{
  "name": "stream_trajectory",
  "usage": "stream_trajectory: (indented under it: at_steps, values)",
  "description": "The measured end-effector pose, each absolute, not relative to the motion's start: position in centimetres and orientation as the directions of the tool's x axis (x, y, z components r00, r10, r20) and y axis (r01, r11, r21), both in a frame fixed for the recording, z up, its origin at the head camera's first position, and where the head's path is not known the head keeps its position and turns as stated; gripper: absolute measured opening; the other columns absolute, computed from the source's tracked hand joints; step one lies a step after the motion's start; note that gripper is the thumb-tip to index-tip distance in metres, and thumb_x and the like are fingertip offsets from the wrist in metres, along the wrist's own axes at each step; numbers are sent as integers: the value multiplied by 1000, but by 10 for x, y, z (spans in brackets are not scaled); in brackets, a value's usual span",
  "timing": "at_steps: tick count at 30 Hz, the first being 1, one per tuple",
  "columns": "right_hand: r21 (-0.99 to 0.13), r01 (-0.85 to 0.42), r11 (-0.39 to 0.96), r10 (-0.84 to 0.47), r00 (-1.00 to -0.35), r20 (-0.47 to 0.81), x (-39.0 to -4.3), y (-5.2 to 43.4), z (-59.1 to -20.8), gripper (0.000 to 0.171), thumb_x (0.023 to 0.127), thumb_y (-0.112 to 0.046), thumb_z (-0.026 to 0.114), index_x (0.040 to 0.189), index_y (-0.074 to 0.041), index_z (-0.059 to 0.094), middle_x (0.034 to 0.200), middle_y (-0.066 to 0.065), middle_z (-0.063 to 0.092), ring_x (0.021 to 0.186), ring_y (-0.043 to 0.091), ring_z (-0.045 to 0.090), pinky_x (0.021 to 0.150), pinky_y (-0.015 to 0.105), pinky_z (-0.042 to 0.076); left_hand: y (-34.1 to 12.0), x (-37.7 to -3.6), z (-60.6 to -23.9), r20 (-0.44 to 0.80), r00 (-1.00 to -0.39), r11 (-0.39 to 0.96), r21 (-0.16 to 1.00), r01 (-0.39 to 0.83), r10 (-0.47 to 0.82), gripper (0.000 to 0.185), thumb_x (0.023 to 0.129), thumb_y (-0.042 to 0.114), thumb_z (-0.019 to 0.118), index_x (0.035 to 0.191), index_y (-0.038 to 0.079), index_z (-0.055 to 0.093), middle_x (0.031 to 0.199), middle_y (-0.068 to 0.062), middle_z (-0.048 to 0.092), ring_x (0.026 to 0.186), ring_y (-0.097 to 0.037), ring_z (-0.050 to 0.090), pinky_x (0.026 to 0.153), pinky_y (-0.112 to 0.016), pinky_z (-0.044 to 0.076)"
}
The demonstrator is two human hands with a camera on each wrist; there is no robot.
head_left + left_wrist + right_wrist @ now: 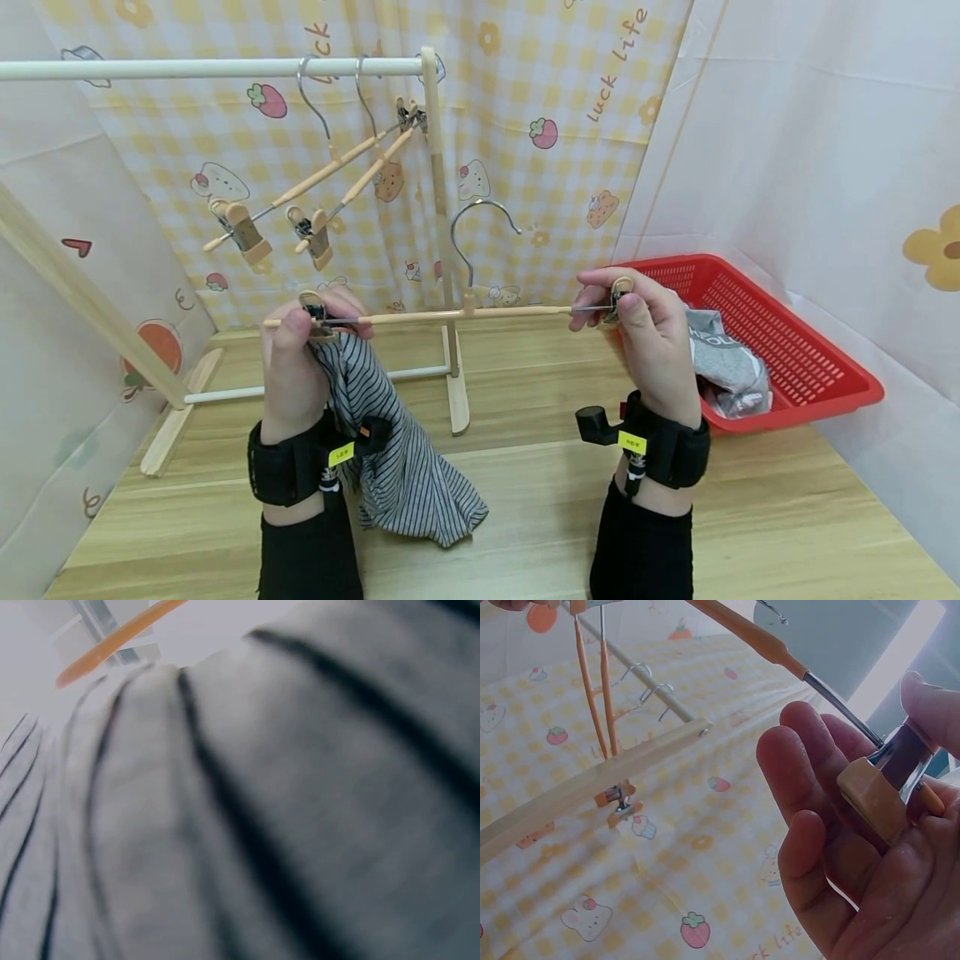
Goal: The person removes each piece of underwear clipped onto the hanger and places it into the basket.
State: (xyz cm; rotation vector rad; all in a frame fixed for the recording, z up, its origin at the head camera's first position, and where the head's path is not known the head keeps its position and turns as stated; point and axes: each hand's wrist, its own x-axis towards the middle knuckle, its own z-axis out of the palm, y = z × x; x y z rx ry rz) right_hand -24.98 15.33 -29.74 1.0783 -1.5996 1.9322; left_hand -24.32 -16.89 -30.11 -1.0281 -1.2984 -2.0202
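your left hand (296, 367) pinches the wooden clip at one end of the slim wooden hanger (450, 315), with the soft grey, dark-striped cloth (397, 450) draping from it to the table's near edge. your right hand (645, 333) squeezes the opposite clip (885, 791). behind stands the pale wooden rack (438, 208); a red mesh basket (795, 333) sits toward the table's right edge.

The head view looks down from above; both wrist views sit close, sharing the clip hanger (450, 315).
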Motion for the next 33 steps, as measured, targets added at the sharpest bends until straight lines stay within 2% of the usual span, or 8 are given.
stream_trajectory:
  at_steps: [9,13,18,27,33]
  values:
    - [-626,-720,-298,-166,-607,777,-250,154,-298,50,96,-34,64,111,13,64,82,16,68,72,25,67,69,32,54,-168,-242,-301,801,-597,-381,539,751,-43,45,94,34,60,75,-6,71,67,-10,68,65,-22,61,62,-29,43]
    - [-624,-688,-369,-181,-606,775,-249,155,-299,36,98,-20,64,106,16,64,83,16,70,72,24,70,68,35,57,-168,-241,-301,794,-606,-368,551,749,-44,45,94,34,59,75,-5,71,66,-10,67,65,-22,61,63,-29,42]
    - [-628,-670,-396,-182,-613,769,-249,156,-300,21,97,-3,55,103,15,64,83,16,71,74,24,70,68,36,58,-167,-242,-301,794,-607,-358,556,750,-38,46,95,35,59,75,-5,71,67,-10,68,64,-22,61,62,-29,43]
    - [-634,-677,-373,-179,-618,765,-249,156,-298,21,96,0,51,104,16,63,83,16,70,74,24,69,69,36,58,-167,-242,-301,791,-609,-379,548,746,-54,48,95,37,63,73,-5,71,68,-11,68,62,-21,61,62,-30,42]
    - [-640,-677,-363,-176,-624,761,-248,156,-299,21,96,1,50,105,13,65,84,17,70,75,24,69,69,36,58,-168,-239,-301,761,-643,-335,586,738,-86,46,93,38,65,78,-5,71,75,-10,68,58,-19,61,58,-26,47]
